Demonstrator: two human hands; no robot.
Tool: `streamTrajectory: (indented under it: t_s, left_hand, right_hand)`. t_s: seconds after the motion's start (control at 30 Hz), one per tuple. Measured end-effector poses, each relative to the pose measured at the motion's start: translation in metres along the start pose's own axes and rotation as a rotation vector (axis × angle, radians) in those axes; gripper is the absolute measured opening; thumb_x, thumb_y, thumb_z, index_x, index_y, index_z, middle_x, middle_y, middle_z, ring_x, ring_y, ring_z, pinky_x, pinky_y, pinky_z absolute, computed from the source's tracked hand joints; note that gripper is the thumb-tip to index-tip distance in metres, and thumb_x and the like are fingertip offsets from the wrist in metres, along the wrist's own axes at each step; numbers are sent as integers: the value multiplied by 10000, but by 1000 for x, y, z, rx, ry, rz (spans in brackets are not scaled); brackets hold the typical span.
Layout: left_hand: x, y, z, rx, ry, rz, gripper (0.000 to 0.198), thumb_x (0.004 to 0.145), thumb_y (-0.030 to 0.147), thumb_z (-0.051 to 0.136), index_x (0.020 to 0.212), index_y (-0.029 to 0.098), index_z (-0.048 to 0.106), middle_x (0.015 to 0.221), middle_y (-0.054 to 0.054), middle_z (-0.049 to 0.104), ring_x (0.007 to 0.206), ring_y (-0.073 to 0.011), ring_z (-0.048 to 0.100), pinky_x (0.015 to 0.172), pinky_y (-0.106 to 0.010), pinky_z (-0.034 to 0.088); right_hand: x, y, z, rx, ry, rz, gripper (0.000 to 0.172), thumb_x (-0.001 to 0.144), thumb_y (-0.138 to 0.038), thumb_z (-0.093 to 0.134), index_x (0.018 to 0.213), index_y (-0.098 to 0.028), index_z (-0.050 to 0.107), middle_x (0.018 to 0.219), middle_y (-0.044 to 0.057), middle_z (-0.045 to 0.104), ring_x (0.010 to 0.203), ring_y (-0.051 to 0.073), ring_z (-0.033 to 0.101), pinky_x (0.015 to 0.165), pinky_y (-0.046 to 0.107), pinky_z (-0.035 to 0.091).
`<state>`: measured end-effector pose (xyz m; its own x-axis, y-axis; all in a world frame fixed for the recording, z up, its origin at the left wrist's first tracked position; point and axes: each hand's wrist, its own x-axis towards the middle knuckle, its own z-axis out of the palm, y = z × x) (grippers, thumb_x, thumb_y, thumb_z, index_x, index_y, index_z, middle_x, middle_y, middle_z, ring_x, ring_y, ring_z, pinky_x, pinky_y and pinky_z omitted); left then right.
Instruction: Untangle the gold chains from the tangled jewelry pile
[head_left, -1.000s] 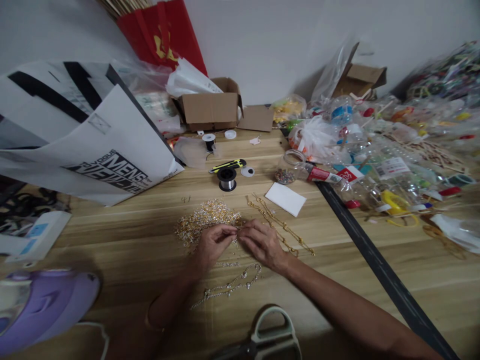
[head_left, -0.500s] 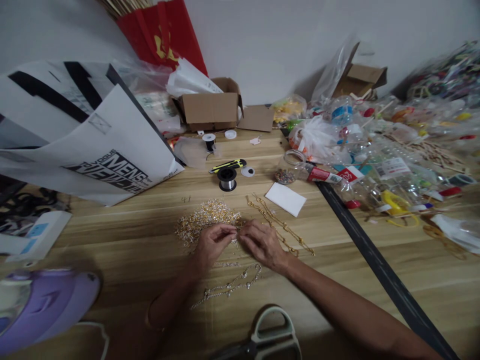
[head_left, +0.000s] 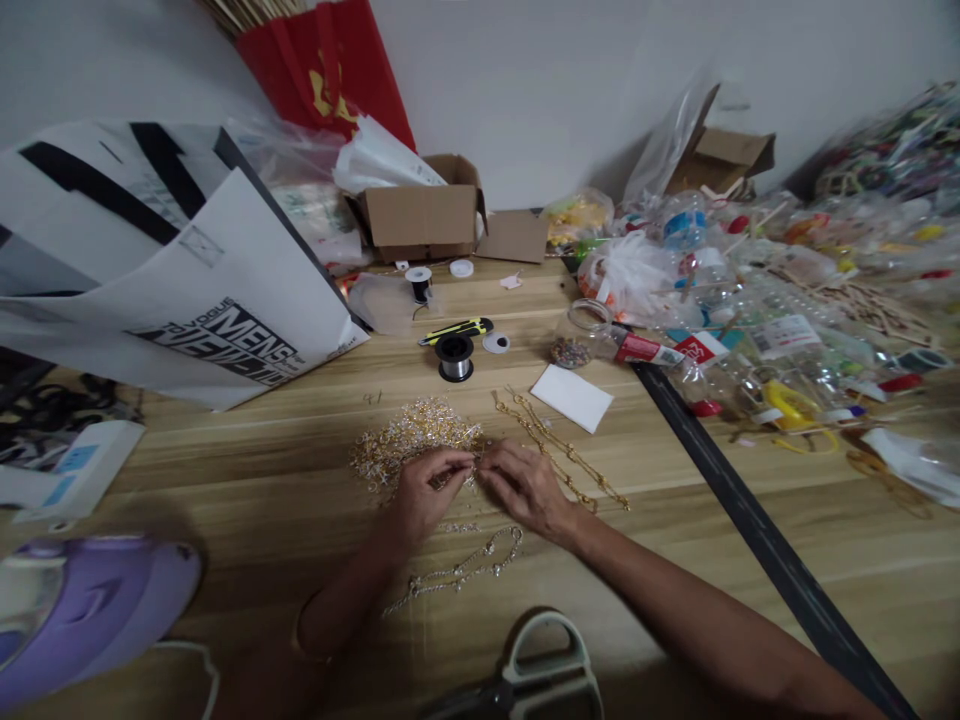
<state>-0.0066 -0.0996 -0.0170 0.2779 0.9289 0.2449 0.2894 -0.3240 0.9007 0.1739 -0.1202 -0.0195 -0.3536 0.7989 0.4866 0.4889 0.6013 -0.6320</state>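
My left hand (head_left: 429,490) and my right hand (head_left: 526,488) meet fingertip to fingertip above the wooden table. Both are closed in a pinch, and whatever lies between the fingers is too small to make out. Just beyond my left hand spreads a heap of small gold and silver charms (head_left: 416,428). Two gold chains (head_left: 556,450) lie to the right of my right hand. Nearer to me, below the hands, rest a looped silver chain (head_left: 465,572) and a short row of small silver pieces (head_left: 459,527).
Scissors (head_left: 544,665) lie at the front edge. Behind the heap stand a wire spool (head_left: 454,358) and a yellow-black cutter (head_left: 456,331). A white card (head_left: 571,397) and a bead jar (head_left: 581,335) sit right, near piled plastic bottles (head_left: 780,340). A purple iron (head_left: 97,610) stands left.
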Motion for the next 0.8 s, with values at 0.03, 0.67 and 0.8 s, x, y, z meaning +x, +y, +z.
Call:
streamTrajectory:
  t_s: [0.03, 0.67, 0.8]
  left_hand:
    - [0, 0, 0, 29, 4, 25, 97, 753, 158, 632, 828, 152, 693, 828, -55, 727, 752, -150, 687, 724, -240, 563]
    - [2, 8, -1, 153, 48, 190, 99, 771, 131, 615, 826, 172, 687, 811, -39, 725, 721, -134, 670, 687, -227, 553]
    - [2, 10, -2, 160, 44, 218, 98, 762, 121, 619, 812, 172, 686, 793, -38, 725, 719, -134, 667, 698, -230, 551]
  right_hand:
    - [0, 0, 0, 1, -1, 2, 138, 934, -221, 441, 911, -189, 573, 841, 58, 616, 748, 161, 570, 670, 272, 450]
    - [0, -1, 0, -9, -31, 44, 144, 931, -213, 431, 880, -186, 563, 810, 55, 609, 731, 163, 561, 663, 276, 439]
    - [0, 0, 1, -12, -40, 49, 147, 934, -221, 428, 885, -184, 562, 809, 56, 605, 730, 164, 559, 664, 278, 436]
